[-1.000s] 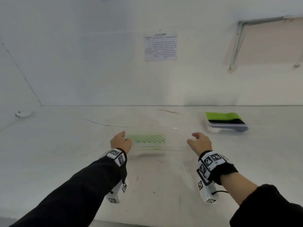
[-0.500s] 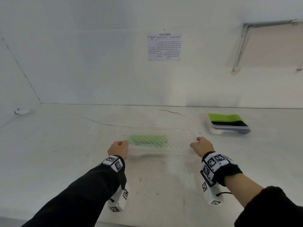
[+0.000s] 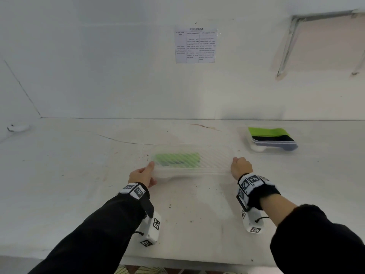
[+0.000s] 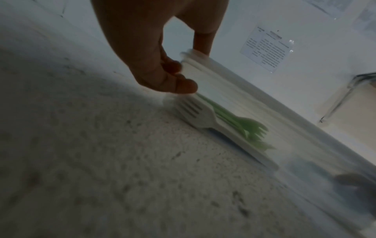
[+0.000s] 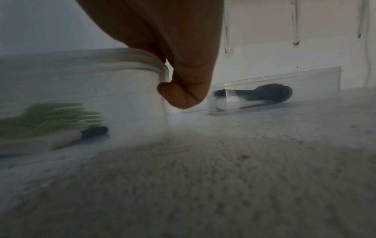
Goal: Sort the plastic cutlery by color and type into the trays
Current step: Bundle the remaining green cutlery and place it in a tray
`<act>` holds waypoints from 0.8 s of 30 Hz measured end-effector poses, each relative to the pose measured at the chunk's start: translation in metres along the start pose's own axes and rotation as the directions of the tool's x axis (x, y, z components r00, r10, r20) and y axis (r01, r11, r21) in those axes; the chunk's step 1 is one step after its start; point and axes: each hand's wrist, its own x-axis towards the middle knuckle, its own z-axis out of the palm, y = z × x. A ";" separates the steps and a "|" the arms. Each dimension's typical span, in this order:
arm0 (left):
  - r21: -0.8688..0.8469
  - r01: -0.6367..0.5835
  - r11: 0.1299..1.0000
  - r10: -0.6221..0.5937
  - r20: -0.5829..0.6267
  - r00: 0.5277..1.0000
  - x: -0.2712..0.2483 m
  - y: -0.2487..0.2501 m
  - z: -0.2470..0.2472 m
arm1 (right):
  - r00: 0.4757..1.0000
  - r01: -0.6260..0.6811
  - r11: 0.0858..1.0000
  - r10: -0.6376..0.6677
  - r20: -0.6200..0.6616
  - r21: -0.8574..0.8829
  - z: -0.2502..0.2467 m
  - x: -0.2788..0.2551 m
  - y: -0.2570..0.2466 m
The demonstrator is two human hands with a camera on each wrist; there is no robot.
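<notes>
A clear plastic tray (image 3: 215,159) lies across the white table in front of me, blurred by motion. Green forks (image 3: 176,160) fill its left half; the left wrist view shows a white fork (image 4: 195,112) beside green forks (image 4: 244,127) through the wall. My left hand (image 3: 143,175) grips the tray's left end, thumb on the rim and fingers (image 4: 179,83) curled against the wall. My right hand (image 3: 240,167) grips the right end, fingers (image 5: 183,95) hooked at the rim (image 5: 142,59). A second clear tray (image 3: 256,149) at the right holds green, black and white spoons (image 3: 272,138).
A printed sheet (image 3: 195,45) is taped to the white wall behind the table. A small white object (image 3: 18,127) lies at the far left. The table's front edge (image 3: 177,262) runs below my forearms. The tabletop is scuffed and speckled.
Both hands have drawn the tray of forks toward me along the table. The left thumb has shifted onto the tray's near left corner. The spoon tray stays put.
</notes>
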 end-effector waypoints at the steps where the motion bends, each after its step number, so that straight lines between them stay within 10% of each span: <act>1: -0.011 0.005 1.000 -0.004 0.003 1.000 0.000 -0.001 0.000 | 1.000 0.004 1.000 -0.004 0.008 -0.012 0.001 -0.001 -0.001; 13: -0.160 0.095 0.983 -0.083 0.084 0.993 0.014 0.000 -0.003 | 0.994 -0.027 0.996 0.036 0.106 -0.086 -0.004 0.003 0.000; 24: 0.076 0.086 0.993 -0.092 0.085 0.992 0.021 0.010 0.000 | 0.992 0.063 0.980 -0.041 0.117 -0.190 -0.006 0.003 -0.008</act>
